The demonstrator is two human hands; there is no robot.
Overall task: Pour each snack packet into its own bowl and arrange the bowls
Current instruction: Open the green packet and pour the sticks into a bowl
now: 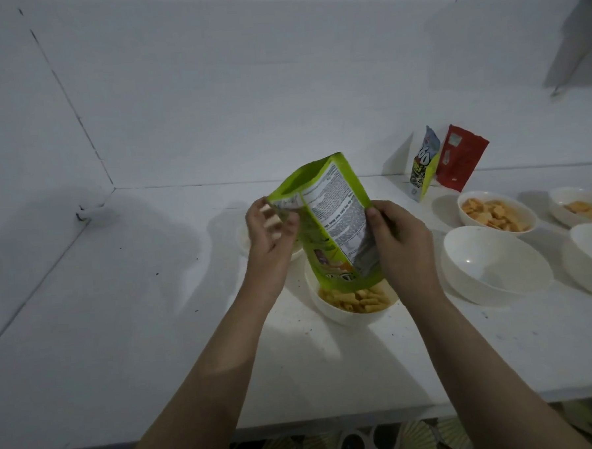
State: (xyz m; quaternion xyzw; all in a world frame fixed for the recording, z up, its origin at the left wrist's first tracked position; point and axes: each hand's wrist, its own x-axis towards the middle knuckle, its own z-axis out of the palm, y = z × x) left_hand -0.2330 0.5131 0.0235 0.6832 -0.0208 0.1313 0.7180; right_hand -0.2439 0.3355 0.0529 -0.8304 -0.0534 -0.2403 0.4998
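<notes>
I see both hands, left hand (271, 232) and right hand (396, 239), fingers gripping the upended green packet (329, 222) over its filled bowl (350, 307); two cracker bowls (496, 212) done; empty bowl (492, 265) and two packets (462, 157) remain, I judge.

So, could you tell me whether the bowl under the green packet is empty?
No, the bowl under the green packet holds yellow snack pieces.

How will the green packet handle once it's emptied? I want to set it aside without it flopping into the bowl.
The green packet looks like thin, creased film, so probably floppy and very light. Upended over the bowl, it likely holds little. It may not stand unaided; leaning it against the wall seems safer.
</notes>
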